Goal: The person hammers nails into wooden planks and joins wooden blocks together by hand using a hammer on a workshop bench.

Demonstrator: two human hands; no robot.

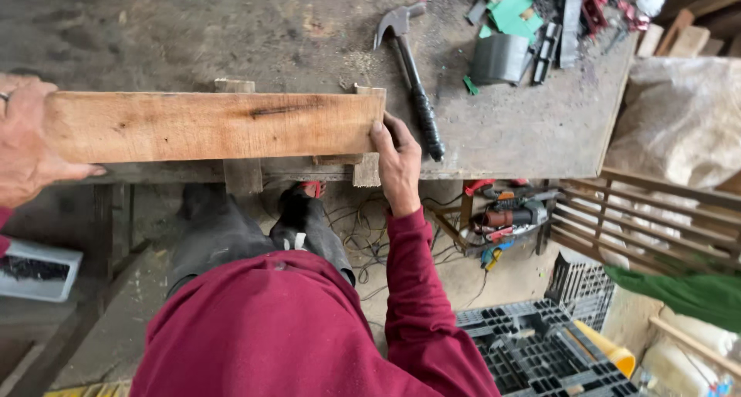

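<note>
Workbench (193, 34) mostly bare; both hands' fingers clasp plank (208, 125) ends at its near edge (hammer (413, 73) just beside).

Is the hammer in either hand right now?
No, the hammer lies on the workbench while both hands grip the plank.

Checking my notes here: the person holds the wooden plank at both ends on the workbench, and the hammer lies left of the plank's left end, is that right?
Not quite. The head view shows the hammer lying by the plank's right end, just beyond the right hand. The left hand grips the other end on the workbench.
</note>
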